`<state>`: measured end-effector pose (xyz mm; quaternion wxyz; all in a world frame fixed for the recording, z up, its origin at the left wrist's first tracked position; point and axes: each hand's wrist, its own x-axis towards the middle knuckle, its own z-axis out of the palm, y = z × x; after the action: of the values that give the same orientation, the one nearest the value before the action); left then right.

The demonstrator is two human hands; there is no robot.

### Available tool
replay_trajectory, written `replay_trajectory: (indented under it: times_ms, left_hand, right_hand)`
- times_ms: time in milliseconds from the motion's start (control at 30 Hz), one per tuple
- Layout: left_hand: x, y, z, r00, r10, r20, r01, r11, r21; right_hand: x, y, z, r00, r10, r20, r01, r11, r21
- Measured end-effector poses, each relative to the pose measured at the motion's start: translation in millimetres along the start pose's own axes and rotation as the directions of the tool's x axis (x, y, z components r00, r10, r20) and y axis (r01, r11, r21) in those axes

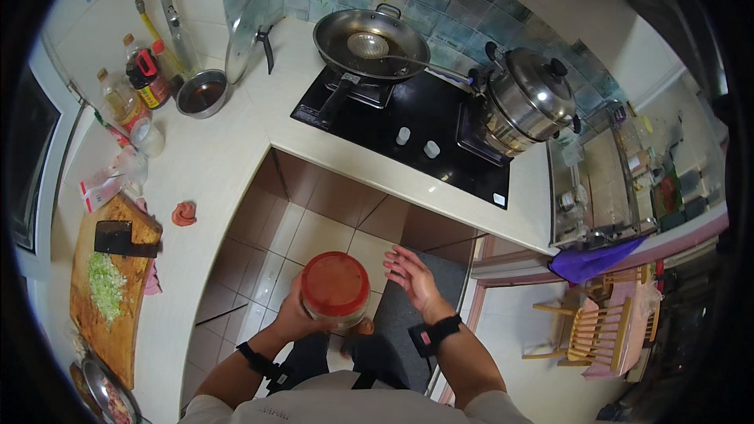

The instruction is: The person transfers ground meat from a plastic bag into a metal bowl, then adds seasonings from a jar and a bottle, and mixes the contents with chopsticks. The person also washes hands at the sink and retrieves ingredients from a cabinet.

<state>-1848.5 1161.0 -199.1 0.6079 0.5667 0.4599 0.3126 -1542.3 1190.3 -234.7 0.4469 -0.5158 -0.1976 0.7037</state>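
Observation:
My left hand [299, 312] grips a round jar [335, 284] with a red lid, held upright over the floor in front of my body. To the right of the jar my right hand [412, 280] is raised with its fingers apart, touching nothing. The lid is on the jar, and what is inside cannot be made out. Beyond both hands a wok [371, 44] stands on the black gas hob [406, 118], with a perforated metal skimmer [368, 46] lying in it. A lidded steel steamer pot [533, 94] is on the hob's right side.
On the left counter [177, 271] lie a wooden chopping board [112, 330] with chopped greens [105, 285] and a cleaver [121, 238]. Bottles [146, 79], a metal bowl of dark liquid [202, 94] and an upright glass lid [244, 35] stand in the corner. A wooden chair [598, 330] is at right.

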Motion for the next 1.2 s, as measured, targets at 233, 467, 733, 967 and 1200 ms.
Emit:
replay_trajectory:
  times_ms: [233, 467, 733, 967, 1200]
  left_hand:
    - [21.7, -25.1, 16.5, 0.966, -0.054, -0.254, -0.01, 0.97, -0.244]
    - [11.8, -48.0, 42.7, 0.886, -0.122, -0.447, 0.091, 0.992, -0.091]
    - [12.9, -44.9, 50.9, 0.889, -0.161, -0.429, 0.054, 0.967, -0.251]
    - [2.2, -37.0, 35.6, 0.904, -0.111, -0.412, -0.059, 0.924, -0.378]
    - [-42.6, -30.9, 4.5, 0.951, -0.074, -0.302, -0.031, 0.943, -0.33]
  right_hand:
    - [198.8, 18.0, -6.6, 0.988, -0.111, -0.111, 0.148, 0.896, 0.419]
    - [257.2, 40.2, 0.9, 0.966, -0.065, -0.248, 0.209, 0.762, 0.613]
    - [275.9, 44.6, 2.6, 0.873, -0.018, -0.487, 0.277, 0.841, 0.465]
    - [205.5, 76.5, 27.1, 0.914, -0.034, -0.405, 0.212, 0.891, 0.402]
    - [106.2, 139.4, 80.9, 0.957, 0.291, 0.003, -0.284, 0.933, 0.221]
